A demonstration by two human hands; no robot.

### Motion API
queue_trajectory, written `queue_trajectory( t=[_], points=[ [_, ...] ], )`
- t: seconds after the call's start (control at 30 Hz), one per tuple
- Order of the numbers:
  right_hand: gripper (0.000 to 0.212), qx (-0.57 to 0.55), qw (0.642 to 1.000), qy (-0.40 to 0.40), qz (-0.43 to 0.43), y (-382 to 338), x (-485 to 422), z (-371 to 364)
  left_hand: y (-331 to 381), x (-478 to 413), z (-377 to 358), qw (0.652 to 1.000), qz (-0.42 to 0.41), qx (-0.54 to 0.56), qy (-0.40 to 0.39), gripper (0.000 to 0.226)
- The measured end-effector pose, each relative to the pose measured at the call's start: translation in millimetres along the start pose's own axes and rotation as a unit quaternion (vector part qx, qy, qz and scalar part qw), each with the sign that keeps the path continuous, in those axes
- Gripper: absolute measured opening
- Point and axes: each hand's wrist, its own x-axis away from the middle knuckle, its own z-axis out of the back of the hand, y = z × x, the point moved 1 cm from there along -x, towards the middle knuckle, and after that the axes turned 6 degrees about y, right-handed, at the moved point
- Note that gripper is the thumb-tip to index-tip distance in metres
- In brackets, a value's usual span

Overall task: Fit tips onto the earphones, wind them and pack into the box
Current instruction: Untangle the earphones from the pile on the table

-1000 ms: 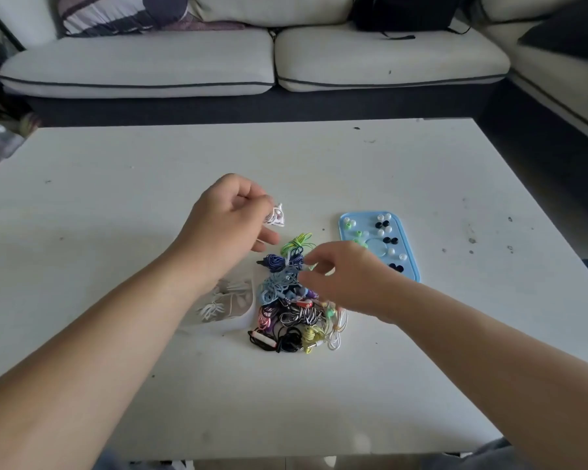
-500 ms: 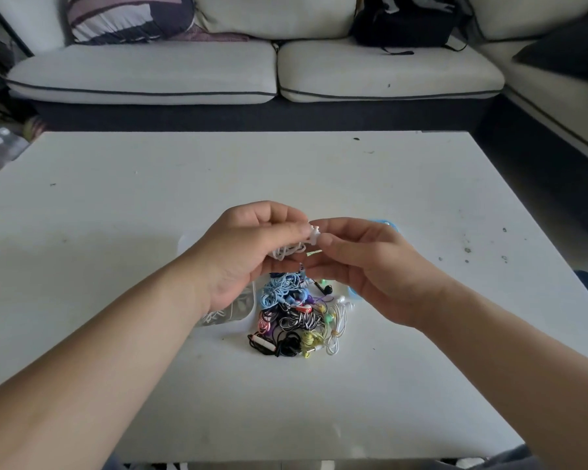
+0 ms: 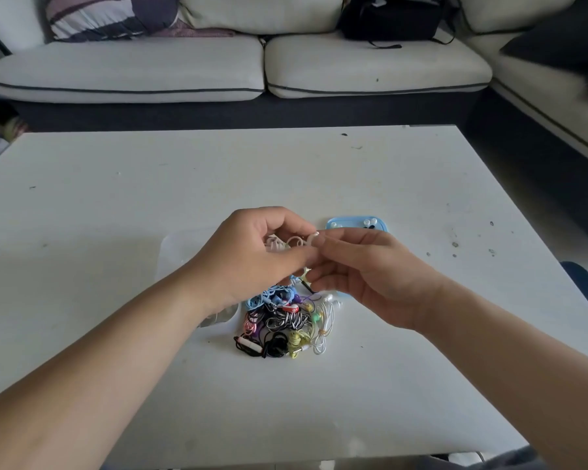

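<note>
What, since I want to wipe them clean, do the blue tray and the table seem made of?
The blue tray looks like moulded plastic: even pale blue, rounded corners, raised rim. The table seems painted or laminated board, matt white with scuffs and dark specks; which, I cannot tell.

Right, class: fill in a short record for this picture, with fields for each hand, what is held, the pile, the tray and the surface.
Left hand: grips a loose coil of white earphones above the table
Right hand: pinches one end of the white earphones
Earphone pile: many colours, tangled, lying below the hands
Blue tray: beyond the right hand, partly hidden, holds small ear tips
Table: white, scuffed
Background: pale sofa
</note>
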Motion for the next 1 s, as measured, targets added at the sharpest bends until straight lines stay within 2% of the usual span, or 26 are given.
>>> queue_trajectory(
  t=[0.1, 0.3, 0.47, 0.67, 0.8, 0.9, 1.0],
  points=[
    [0.035, 0.009, 1.0, 0.009, -0.023, 1, 1, 5, -1, 2, -4, 0.999, -0.023, -0.041, 0.005, 0.016],
    [0.022, -0.004, 1.0, 0.008, -0.026, -2, 5, 11, -5, -3, -9, 0.997, -0.047, -0.05, 0.043, 0.006],
    [0.035, -0.005, 0.999, 0.015, -0.032, -1, 6, 13, -6, -2, -14, 0.995, -0.07, -0.063, 0.022, 0.01],
    [0.024, -0.013, 0.999, 0.007, -0.028, -4, 7, 10, -8, 0, -17, 0.996, -0.077, -0.038, 0.012, 0.014],
    [0.022, -0.028, 0.999, 0.016, -0.036, -4, 7, 10, -6, -1, -17, 0.998, -0.055, -0.004, 0.04, 0.023],
    [0.029, -0.036, 0.999, 0.014, -0.036, -3, 8, 10, -7, -2, -17, 0.999, -0.03, 0.02, 0.028, 0.017],
    [0.024, -0.02, 0.999, 0.009, -0.028, -3, 8, 10, -7, -3, -14, 0.998, -0.005, 0.059, 0.018, 0.015]
  ],
)
